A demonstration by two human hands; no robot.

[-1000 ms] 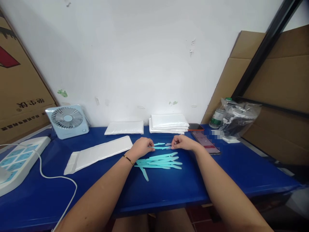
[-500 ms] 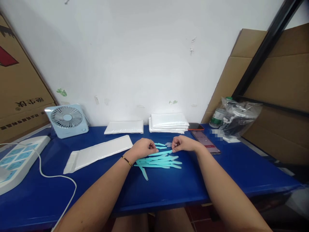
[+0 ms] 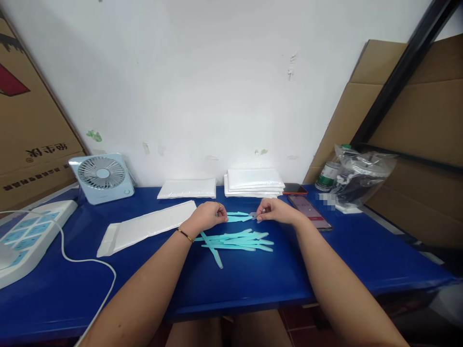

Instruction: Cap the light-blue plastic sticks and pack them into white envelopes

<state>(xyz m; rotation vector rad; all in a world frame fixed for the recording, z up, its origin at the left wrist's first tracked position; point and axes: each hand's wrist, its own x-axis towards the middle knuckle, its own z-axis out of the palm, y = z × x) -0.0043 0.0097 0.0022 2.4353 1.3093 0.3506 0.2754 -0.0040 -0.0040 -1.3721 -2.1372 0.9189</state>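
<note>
My left hand (image 3: 210, 215) is closed in a pinch on the left end of a teal strip (image 3: 238, 219), just behind the main pile. Another thin teal strip lies close behind that one. At the right ends of these strips, my right hand (image 3: 269, 211) pinches a small translucent piece (image 3: 254, 215). Several teal strips (image 3: 238, 242) lie overlapping on the blue table (image 3: 246, 284), nearer to me. One of them (image 3: 217, 259) points down toward the front edge.
White padded envelopes (image 3: 255, 178) are stacked by the wall, with others (image 3: 187, 188) (image 3: 144, 226) to the left. A fan (image 3: 103, 178) and power strip (image 3: 39, 231) stand left. A phone (image 3: 309, 212), bottle (image 3: 327, 176) and plastic bag (image 3: 365, 176) are right.
Both hands have moved slightly back, away from the pile. The strip between them now lies beside the rear strip. The view has shifted slightly.
</note>
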